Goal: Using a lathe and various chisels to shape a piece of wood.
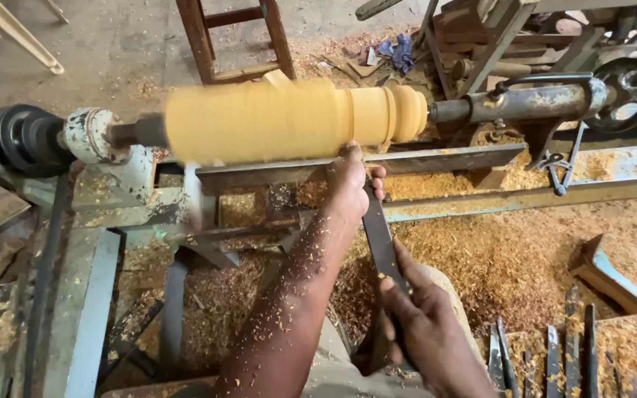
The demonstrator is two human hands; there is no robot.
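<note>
Left hand [353, 180] is closed over the forward end of a long dark chisel [381, 243], pressing it down on the tool rest [436, 158]; the fingers wrap the blade and the knuckles sit just below the workpiece; forearm is flecked with wood chips. Right hand [425, 324] is closed round the rear end of the chisel, nearer the body and lower than the left; the blade runs up at a slant from right hand to left.

Workpiece [289, 118], a pale yellow wooden cylinder, lies level just above the left hand; its outline is blurred; to the right of that hand its end is cut into rounded beads and grooves; whether the chisel tip touches the wood cannot be told, as the left hand hides it.

Headstock [94, 136], with a black pulley [27, 140] and belt, stands well to the left of both hands; tailstock [532, 103] with a handwheel [632, 85] stands well to the right, above the right hand.

Sawdust [525, 258] covers the lathe bed and floor about both hands; a row of spare chisels [554, 354] lies just right of the right hand on a shaving-covered bench; a wooden stool [237, 37] stands beyond the workpiece.
</note>
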